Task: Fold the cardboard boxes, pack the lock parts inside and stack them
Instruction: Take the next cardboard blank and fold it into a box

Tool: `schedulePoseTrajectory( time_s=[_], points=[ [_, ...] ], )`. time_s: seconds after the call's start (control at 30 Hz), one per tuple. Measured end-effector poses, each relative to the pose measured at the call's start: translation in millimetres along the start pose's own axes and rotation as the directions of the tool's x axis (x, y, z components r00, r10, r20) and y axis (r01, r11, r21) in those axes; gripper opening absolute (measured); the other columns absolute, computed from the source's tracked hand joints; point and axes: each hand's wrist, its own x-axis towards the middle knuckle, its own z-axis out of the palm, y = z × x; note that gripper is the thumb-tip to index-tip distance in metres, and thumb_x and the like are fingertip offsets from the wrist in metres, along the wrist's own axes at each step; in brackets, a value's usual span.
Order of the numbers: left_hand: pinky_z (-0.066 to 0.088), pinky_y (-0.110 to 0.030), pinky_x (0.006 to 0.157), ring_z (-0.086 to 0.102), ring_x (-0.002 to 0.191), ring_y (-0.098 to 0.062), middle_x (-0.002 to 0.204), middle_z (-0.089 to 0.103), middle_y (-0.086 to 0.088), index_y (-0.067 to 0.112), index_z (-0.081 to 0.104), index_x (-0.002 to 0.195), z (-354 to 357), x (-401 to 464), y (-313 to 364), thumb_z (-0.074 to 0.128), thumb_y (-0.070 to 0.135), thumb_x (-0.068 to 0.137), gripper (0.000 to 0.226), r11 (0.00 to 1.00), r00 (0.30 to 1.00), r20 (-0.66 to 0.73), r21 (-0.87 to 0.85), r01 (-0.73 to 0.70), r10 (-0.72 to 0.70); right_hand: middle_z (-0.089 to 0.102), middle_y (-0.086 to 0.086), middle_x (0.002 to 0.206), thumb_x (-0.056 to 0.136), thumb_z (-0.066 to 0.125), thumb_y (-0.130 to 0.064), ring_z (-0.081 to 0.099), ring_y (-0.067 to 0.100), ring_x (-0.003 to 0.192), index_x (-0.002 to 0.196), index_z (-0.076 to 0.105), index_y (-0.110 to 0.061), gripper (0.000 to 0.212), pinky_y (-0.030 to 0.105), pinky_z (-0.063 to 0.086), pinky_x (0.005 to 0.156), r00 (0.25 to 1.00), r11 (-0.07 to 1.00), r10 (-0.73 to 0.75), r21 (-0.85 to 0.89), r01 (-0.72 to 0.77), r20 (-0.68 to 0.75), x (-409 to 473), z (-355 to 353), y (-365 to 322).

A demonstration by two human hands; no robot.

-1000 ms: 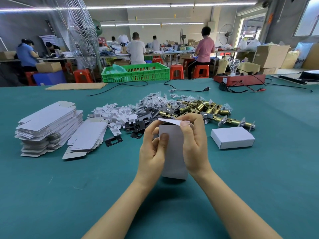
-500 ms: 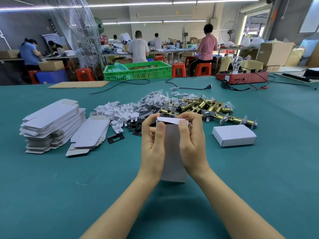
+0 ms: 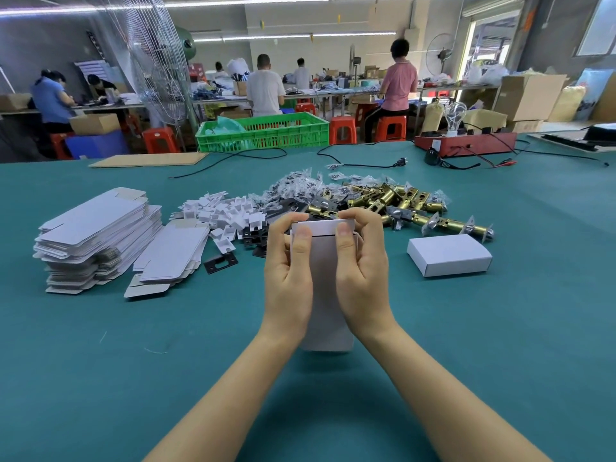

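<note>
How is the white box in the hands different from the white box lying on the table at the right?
The held box stands on end, gripped by the left hand and right hand, its top flap not yet tucked. The finished box lies flat, closed and untouched. Both are white cardboard.

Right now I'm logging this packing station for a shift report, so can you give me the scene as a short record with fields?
surface: teal table
in hand: white box, held upright
left hand: grips box, thumb on top flap
right hand: grips box, thumb on top flap
flat box blanks: stacked at left
brass latches: piled behind the hands
finished box: closed, at right
</note>
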Motion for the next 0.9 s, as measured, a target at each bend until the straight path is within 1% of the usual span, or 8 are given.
schedulePoseTrajectory(
  time_s=[0.07, 0.13, 0.23, 0.33, 0.43, 0.63, 0.83, 0.9],
  points=[
    [0.043, -0.012, 0.070, 0.047, 0.069, 0.003, 0.074, 0.051, 0.026, 0.035, 0.054, 0.103, -0.2, 0.2, 0.4, 0.042, 0.033, 0.097, 0.013, 1.000, 1.000, -0.002, -0.006, -0.007, 0.007, 0.053, -0.013, 0.094, 0.096, 0.043, -0.019, 0.051, 0.007, 0.082, 0.101, 0.046, -0.034, 0.016, 0.023, 0.043, 0.077, 1.000, 1.000, -0.001, 0.004, 0.001, -0.004, -0.5, 0.3, -0.3],
    [0.043, -0.013, 0.069, 0.044, 0.067, 0.001, 0.071, 0.048, 0.024, 0.037, 0.053, 0.105, -0.8, -0.1, 0.3, 0.042, 0.033, 0.097, 0.014, 1.000, 1.000, 0.001, -0.016, -0.005, 0.005, 0.053, -0.014, 0.094, 0.096, 0.043, -0.019, 0.051, 0.008, 0.082, 0.101, 0.047, -0.033, 0.015, 0.026, 0.043, 0.077, 1.000, 1.000, 0.008, 0.020, -0.008, -0.002, -0.8, 0.8, -0.8],
    [0.041, -0.010, 0.066, 0.042, 0.064, 0.002, 0.068, 0.044, 0.024, 0.036, 0.052, 0.107, -0.1, -1.4, 0.0, 0.041, 0.028, 0.099, 0.016, 1.000, 0.999, 0.022, -0.014, -0.025, 0.025, 0.054, -0.016, 0.091, 0.095, 0.043, -0.021, 0.052, 0.007, 0.083, 0.099, 0.049, -0.031, 0.012, 0.025, 0.043, 0.078, 0.999, 0.997, 0.043, 0.059, -0.042, -0.013, -0.9, 0.7, 0.1],
    [0.040, -0.006, 0.068, 0.046, 0.068, 0.008, 0.073, 0.050, 0.030, 0.033, 0.053, 0.103, 0.6, -1.7, 0.0, 0.041, 0.023, 0.098, 0.016, 0.999, 0.999, 0.023, -0.021, -0.025, 0.025, 0.055, -0.016, 0.091, 0.095, 0.044, -0.020, 0.053, 0.007, 0.085, 0.098, 0.049, -0.030, 0.011, 0.024, 0.044, 0.079, 0.999, 0.997, 0.049, 0.067, -0.048, -0.019, -1.6, 0.8, 1.0],
    [0.039, -0.005, 0.068, 0.047, 0.069, 0.009, 0.075, 0.053, 0.030, 0.029, 0.055, 0.097, -0.8, -0.6, -0.6, 0.043, 0.023, 0.096, 0.014, 0.999, 1.000, 0.018, -0.054, -0.003, 0.004, 0.055, -0.015, 0.092, 0.094, 0.045, -0.019, 0.054, 0.008, 0.086, 0.097, 0.049, -0.031, 0.013, 0.022, 0.044, 0.080, 0.999, 0.997, 0.048, 0.068, -0.047, -0.021, -1.8, 1.0, 1.3],
    [0.040, -0.006, 0.068, 0.050, 0.071, 0.008, 0.079, 0.058, 0.029, 0.024, 0.055, 0.097, -2.6, -0.5, -1.1, 0.044, 0.020, 0.096, 0.012, 0.998, 0.999, 0.037, -0.057, -0.028, 0.030, 0.058, -0.001, 0.092, 0.095, 0.045, -0.017, 0.056, 0.019, 0.087, 0.094, 0.049, -0.027, 0.011, 0.025, 0.045, 0.079, 0.999, 0.997, 0.037, 0.065, -0.035, -0.033, -1.9, 0.5, 2.6],
    [0.041, -0.007, 0.070, 0.052, 0.073, 0.008, 0.081, 0.059, 0.028, 0.023, 0.055, 0.097, -2.3, -0.9, -2.1, 0.044, 0.016, 0.098, 0.013, 0.997, 0.996, 0.054, -0.045, -0.062, 0.065, 0.058, -0.002, 0.092, 0.096, 0.043, -0.018, 0.057, 0.015, 0.087, 0.094, 0.048, -0.025, 0.009, 0.021, 0.044, 0.078, 0.998, 0.996, 0.045, 0.076, -0.042, -0.037, -1.2, -0.3, 5.2],
    [0.041, -0.007, 0.069, 0.052, 0.072, 0.006, 0.080, 0.059, 0.026, 0.023, 0.054, 0.096, -2.5, -1.0, -2.9, 0.044, 0.016, 0.098, 0.012, 0.997, 0.996, 0.050, -0.043, -0.067, 0.069, 0.058, -0.002, 0.091, 0.096, 0.043, -0.018, 0.056, 0.016, 0.086, 0.093, 0.048, -0.026, 0.010, 0.022, 0.044, 0.078, 0.998, 0.996, 0.043, 0.075, -0.040, -0.036, -1.2, -0.5, 5.1]
  ],
)
